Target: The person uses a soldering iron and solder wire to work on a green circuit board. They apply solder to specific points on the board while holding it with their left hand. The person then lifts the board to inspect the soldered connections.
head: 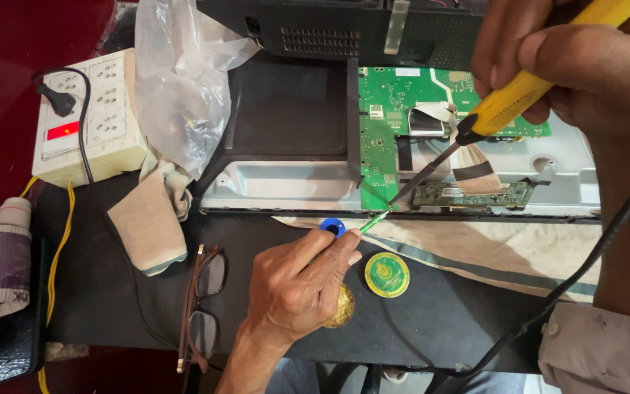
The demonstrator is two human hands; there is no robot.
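yellow plastic shows in the right hand [570,66], whose fingers are curled tight round the handle of a soldering iron [508,98]; the dark tip slants down and left to the lower edge of the green circuit board [388,124]. the left hand [297,281] is loosely closed, thumb and forefinger pinched on a thin green strand of solder wire [372,222] whose free end meets the iron's tip at that board edge. just under the left knuckles sits a brass-coloured ball of tip cleaner [343,308], with a round yellow and green tin [386,274] just beside it and a blue cap [332,227] behind the fingers. folded spectacles [202,306] lie on the dark mat near the left wrist. farther left stand a white socket board [89,117], a crumpled clear plastic bag [180,80] and a beige cloth [147,219].
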